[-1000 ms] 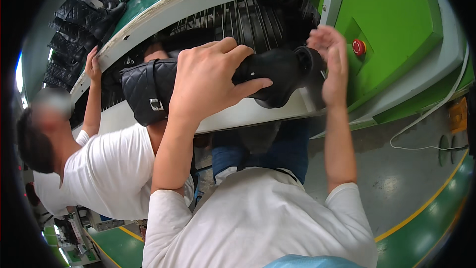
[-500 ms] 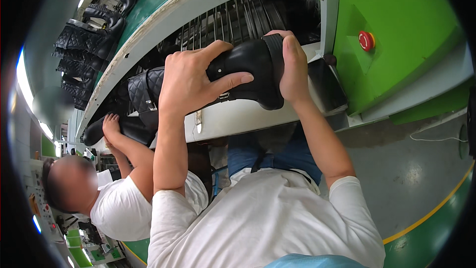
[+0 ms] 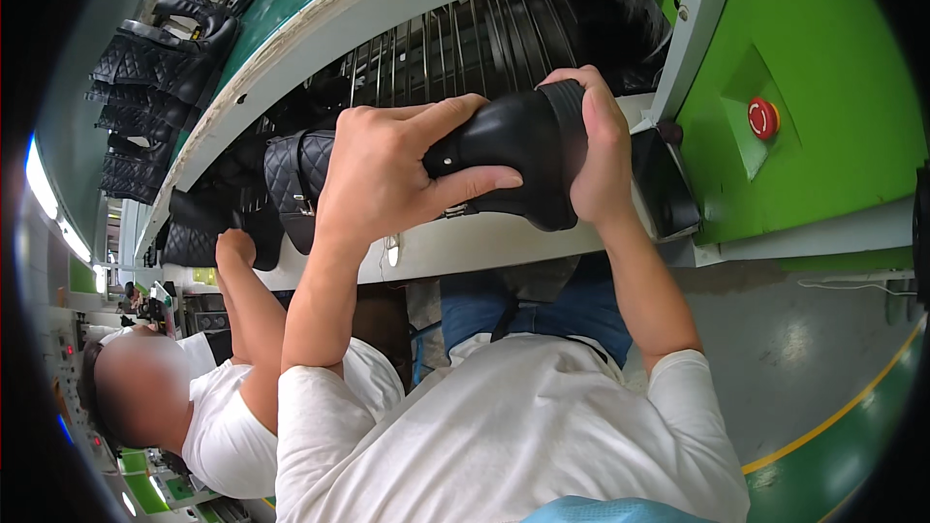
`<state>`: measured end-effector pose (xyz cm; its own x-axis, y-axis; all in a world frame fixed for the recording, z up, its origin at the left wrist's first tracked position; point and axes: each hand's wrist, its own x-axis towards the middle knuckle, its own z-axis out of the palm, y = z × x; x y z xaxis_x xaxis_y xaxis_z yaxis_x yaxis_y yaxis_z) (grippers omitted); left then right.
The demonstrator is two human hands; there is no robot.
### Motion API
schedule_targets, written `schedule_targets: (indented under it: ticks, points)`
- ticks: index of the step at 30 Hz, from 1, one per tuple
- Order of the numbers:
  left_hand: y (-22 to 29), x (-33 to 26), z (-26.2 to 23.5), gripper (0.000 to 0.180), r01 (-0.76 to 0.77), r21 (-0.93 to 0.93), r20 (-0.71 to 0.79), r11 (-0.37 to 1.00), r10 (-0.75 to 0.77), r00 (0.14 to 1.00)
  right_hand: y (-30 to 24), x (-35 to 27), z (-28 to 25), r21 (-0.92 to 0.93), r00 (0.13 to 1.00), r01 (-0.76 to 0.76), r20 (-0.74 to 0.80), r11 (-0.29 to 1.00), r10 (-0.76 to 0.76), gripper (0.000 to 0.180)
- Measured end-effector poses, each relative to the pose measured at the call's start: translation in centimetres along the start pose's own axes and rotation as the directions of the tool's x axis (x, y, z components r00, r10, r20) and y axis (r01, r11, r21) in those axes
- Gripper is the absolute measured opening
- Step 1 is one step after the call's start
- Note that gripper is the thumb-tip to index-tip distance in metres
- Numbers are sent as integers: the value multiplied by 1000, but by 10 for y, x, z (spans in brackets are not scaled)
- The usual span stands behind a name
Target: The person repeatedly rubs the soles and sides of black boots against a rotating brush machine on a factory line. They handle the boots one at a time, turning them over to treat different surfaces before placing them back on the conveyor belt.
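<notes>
Held sideways in front of me is a black boot [image 3: 497, 140] with a quilted shaft, straps and metal buckles. Its shaft points left and its sole faces right. My left hand [image 3: 373, 169] is wrapped round the boot near the ankle, thumb on the near side and fingers over the top. Against the sole presses my right hand [image 3: 603, 150], its fingers curled over the upper edge. Part of the sole is hidden by this palm. Beneath the boot runs a white ledge [image 3: 465, 254], in front of a conveyor of metal rods [image 3: 455, 44].
At the left, a seated co-worker [image 3: 247, 416] handles another black boot [image 3: 194, 232]. Several quilted boots [image 3: 145, 63] stand on the upper green shelf [image 3: 291, 10]. To the right is a green machine housing [image 3: 823, 39] with a red emergency stop button [image 3: 763, 118].
The view has shifted, so the ledge and green housing sit differently. My grip on the boot looks the same. The co-worker's boot has been turned, and its quilted shaft shows.
</notes>
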<state>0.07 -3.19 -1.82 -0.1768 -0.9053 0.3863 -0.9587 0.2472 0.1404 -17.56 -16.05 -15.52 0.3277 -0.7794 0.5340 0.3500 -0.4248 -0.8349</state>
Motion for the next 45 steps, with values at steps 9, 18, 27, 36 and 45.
schedule_targets:
  ticks: [9, 18, 27, 36, 45]
  points:
    - [-14, -4, 8, 71, -25, -42, -107, 999, 20, 994, -18, 4, -1, -235, 990, 87, 126, 968, -58, 40]
    - [-26, -18, 16, 69, -67, -64, -239, 996, 50, 970, -23, -2, 12, -343, 975, 208, 143, 916, -168, 42]
    - [-62, -23, 42, 50, -269, -15, -465, 963, 231, 855, -22, -56, 29, -380, 886, 459, 259, 803, -384, 94]
    - [-10, -38, 20, 36, -71, 198, -217, 978, 114, 969, -50, -46, 24, -375, 953, 296, 49, 878, -300, 40]
    - [-12, 4, -26, 81, -233, 6, 464, 973, 203, 862, -50, -37, 18, -206, 982, 104, -135, 973, -133, 27]
